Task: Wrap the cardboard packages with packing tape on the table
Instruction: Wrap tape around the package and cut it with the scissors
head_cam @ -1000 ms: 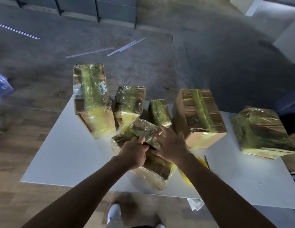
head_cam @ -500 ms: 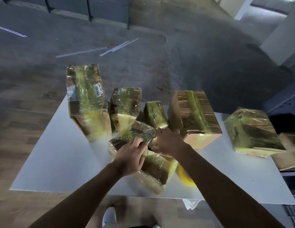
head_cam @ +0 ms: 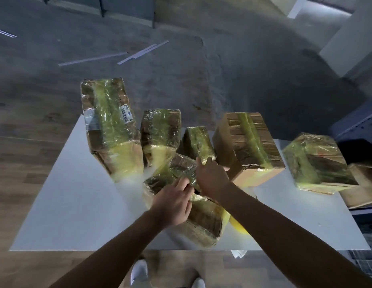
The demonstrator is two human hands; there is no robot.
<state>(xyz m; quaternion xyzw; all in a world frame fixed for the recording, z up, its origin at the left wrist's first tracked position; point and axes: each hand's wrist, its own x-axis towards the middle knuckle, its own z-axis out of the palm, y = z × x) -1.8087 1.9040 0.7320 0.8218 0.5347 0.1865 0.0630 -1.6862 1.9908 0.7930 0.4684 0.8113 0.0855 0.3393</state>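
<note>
A cardboard package (head_cam: 203,221) wrapped in glossy yellowish tape lies slanted at the front middle of the white table (head_cam: 77,204). My left hand (head_cam: 172,202) sits on its top face, fingers curled and pinching the tape film there. My right hand (head_cam: 212,177) rests on the package's far end with fingers spread and fairly straight. A yellow tape roll (head_cam: 238,226) peeks out from behind the package on its right side, mostly hidden.
Several more taped packages stand behind in a row: a tall one (head_cam: 110,125), a medium one (head_cam: 160,132), a small one (head_cam: 198,142), a large box (head_cam: 245,146) and one at the right (head_cam: 314,163). Plain cardboard (head_cam: 363,188) lies at the table's right edge.
My right hand has slid from the package's top toward its far end and spread its fingers. My left hand stays pinched at the same spot. The view has shifted slightly.
</note>
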